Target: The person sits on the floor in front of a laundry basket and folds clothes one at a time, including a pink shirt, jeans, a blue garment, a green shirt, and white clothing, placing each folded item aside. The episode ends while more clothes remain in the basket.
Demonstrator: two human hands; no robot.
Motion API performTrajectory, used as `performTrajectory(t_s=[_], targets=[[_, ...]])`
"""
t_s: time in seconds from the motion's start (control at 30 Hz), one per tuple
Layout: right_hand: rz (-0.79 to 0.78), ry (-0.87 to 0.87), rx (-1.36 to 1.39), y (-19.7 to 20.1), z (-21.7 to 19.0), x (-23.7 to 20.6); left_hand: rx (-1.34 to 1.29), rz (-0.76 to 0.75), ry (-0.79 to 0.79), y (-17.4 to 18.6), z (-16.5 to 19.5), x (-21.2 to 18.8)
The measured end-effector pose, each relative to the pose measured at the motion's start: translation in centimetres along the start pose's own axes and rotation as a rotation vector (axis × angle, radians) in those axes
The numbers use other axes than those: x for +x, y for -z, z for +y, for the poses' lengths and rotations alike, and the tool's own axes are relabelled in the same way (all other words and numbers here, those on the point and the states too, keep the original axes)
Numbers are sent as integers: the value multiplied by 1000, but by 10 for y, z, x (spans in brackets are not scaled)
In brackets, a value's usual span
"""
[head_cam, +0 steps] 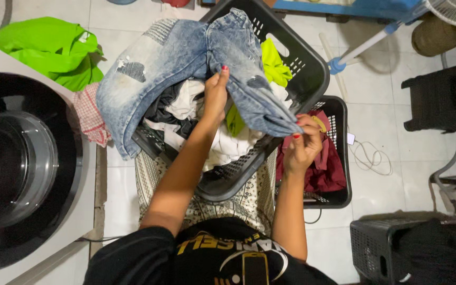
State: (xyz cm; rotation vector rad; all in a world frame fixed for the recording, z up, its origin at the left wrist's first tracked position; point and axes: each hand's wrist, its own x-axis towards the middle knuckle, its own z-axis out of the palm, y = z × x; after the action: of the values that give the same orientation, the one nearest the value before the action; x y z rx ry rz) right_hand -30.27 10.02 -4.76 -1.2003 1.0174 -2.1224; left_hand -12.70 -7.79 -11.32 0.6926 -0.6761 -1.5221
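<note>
A pair of faded, acid-washed denim jeans [186, 63] with frayed patches is held spread over a dark plastic laundry basket [312, 74], whose slotted walls curve to rounded corners. The left hand [216, 95] grips the jeans at the crotch seam, above the middle of the basket, fingers closed into the thick cloth. The right hand [304, 140] is pinched shut on the end of one leg, at the basket's near right rim. The other leg hangs limp over the basket's left edge.

Inside the basket lies a crumpled heap of soft clothes: white cotton [228, 145], something black [162, 108] and a neon yellow-green piece [273, 63]. Just right of the basket, and lower, stands a smaller black basket [341, 158] holding dark red fabric [325, 169]. Left of the basket a red-checked cloth [88, 113] droops beside a white washing machine [27, 174] with a round, glossy dark door. Beyond that, a bright green garment [54, 50] lies bunched on the pale tiled floor [381, 121]
</note>
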Motion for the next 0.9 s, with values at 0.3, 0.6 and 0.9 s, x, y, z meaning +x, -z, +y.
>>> performTrajectory(t_s=[0.3,0.6,0.9], targets=[[-583,192,-1281,-41,-12,-5,-196,171,101,-14,-25,3],[-41,152,-569,-24,-38,-8,231,204,121,11,8,-10],[-145,-24,-707,-44,-35,-10,1230,-288,84,-23,82,-88]])
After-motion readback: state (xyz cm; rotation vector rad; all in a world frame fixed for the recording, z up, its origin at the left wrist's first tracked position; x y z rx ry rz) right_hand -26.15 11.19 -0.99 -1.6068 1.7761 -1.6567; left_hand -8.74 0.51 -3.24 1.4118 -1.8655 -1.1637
